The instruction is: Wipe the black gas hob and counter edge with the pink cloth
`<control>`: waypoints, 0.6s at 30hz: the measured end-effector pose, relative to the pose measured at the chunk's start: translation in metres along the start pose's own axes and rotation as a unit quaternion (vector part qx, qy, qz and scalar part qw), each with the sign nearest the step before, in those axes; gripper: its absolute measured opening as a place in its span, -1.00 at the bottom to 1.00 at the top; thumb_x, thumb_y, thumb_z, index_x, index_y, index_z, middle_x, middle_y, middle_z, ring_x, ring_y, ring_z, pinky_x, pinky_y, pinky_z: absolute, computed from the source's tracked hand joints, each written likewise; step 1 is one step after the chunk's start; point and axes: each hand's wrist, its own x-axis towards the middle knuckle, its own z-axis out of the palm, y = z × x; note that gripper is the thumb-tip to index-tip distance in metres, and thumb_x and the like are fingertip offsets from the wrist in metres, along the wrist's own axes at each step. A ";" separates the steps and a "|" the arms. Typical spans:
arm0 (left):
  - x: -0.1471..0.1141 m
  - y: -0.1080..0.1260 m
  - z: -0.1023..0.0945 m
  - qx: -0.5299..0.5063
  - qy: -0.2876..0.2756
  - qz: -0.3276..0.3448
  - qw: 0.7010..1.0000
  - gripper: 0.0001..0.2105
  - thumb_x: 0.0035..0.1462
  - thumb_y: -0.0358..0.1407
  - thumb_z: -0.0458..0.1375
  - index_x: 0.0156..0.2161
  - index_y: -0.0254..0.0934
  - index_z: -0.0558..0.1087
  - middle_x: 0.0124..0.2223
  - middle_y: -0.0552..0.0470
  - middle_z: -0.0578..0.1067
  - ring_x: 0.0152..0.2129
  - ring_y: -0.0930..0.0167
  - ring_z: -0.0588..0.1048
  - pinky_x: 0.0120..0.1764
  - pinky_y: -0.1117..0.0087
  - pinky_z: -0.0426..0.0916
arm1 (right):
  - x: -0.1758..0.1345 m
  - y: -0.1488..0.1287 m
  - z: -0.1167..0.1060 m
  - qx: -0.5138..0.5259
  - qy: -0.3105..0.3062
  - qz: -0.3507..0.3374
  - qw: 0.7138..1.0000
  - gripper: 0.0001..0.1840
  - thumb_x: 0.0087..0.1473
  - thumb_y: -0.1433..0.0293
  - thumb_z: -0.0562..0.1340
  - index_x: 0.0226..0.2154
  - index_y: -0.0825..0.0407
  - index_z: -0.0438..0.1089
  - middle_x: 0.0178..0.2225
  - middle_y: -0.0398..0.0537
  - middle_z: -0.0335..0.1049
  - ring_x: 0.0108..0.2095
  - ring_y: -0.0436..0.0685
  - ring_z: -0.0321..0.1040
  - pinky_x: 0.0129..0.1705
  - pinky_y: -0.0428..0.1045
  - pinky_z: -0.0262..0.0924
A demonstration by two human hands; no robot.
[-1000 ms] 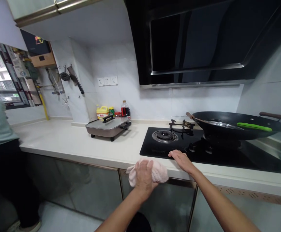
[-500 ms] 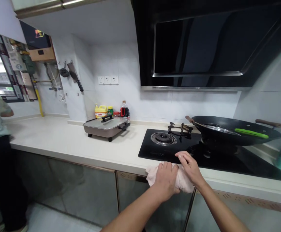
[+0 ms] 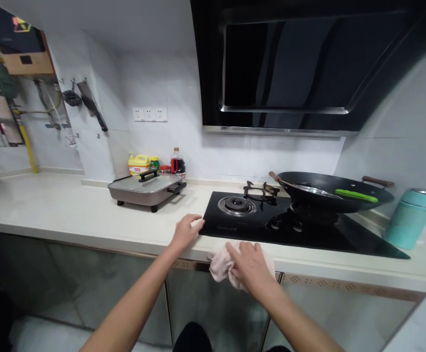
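Observation:
My right hand (image 3: 252,266) is closed on a pale pink cloth (image 3: 218,266) at the counter's front edge, just below the gas stove. The cloth is bunched up and hangs partly over the edge. My left hand (image 3: 186,231) is free of the cloth, its fingers loosely stretched toward the front left corner of the black glass stove (image 3: 213,222). Whether the fingertips touch the glass I cannot tell.
A black wok (image 3: 345,200) with a green-handled utensil (image 3: 356,196) sits on the right burner. Beside it stands a turquoise flask (image 3: 407,225). A lidded electric pan (image 3: 135,197) rests on the counter (image 3: 69,210) to the left. The range hood (image 3: 282,68) hangs above.
My left hand has let go of the cloth and moved left to the stove's corner. My right hand has come down onto the cloth. The view has shifted right.

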 end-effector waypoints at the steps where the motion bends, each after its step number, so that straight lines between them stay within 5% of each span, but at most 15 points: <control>1: 0.004 -0.009 0.000 0.027 0.007 -0.027 0.999 -0.68 0.33 -0.18 0.07 0.02 -0.18 0.60 0.08 -0.08 0.61 0.06 0.23 0.52 0.17 0.18 0.34 | 0.008 -0.015 0.000 -0.027 -0.002 -0.001 1.000 -0.44 0.12 0.36 0.35 0.18 -0.02 0.39 -0.14 0.21 0.47 -0.13 0.37 0.34 -0.04 0.25 0.19; 5: 0.007 -0.027 0.014 0.076 -0.008 -0.051 0.996 -0.70 0.28 -0.10 0.14 -0.06 -0.21 0.63 0.04 -0.16 0.61 0.11 0.10 0.47 0.20 0.05 0.27 | 0.034 -0.058 0.003 -0.054 0.009 0.000 0.999 -0.68 0.24 0.45 0.22 0.03 0.17 0.45 -0.18 0.24 0.44 -0.17 0.33 0.30 -0.06 0.21 0.16; 8: 0.006 -0.030 0.020 0.099 -0.029 -0.040 0.994 -0.67 0.29 -0.05 0.13 -0.09 -0.19 0.63 0.06 -0.15 0.60 0.14 0.11 0.45 0.21 0.06 0.24 | 0.035 -0.058 0.007 -0.052 0.017 -0.008 0.998 -0.66 0.24 0.35 0.26 0.03 0.15 0.42 -0.13 0.23 0.42 -0.12 0.33 0.28 -0.02 0.20 0.15; 14: 0.009 -0.035 0.014 0.113 -0.054 -0.042 0.991 -0.68 0.29 -0.09 0.08 -0.12 -0.16 0.64 0.08 -0.09 0.61 0.11 0.16 0.47 0.17 0.11 0.26 | -0.008 0.007 0.011 -0.004 0.073 -0.034 0.997 -0.32 0.10 0.22 0.45 0.22 -0.04 0.31 0.03 0.10 0.43 0.00 0.30 0.29 0.11 0.18 0.11; 18: 0.010 -0.035 0.014 0.111 -0.067 -0.042 0.991 -0.63 0.29 -0.05 0.04 -0.09 -0.17 0.63 0.11 -0.10 0.60 0.14 0.15 0.45 0.18 0.09 0.24 | -0.053 0.075 0.004 -0.012 0.086 0.021 0.996 -0.43 0.16 0.19 0.40 0.17 -0.02 0.37 0.13 0.13 0.44 0.11 0.33 0.30 0.25 0.24 -0.03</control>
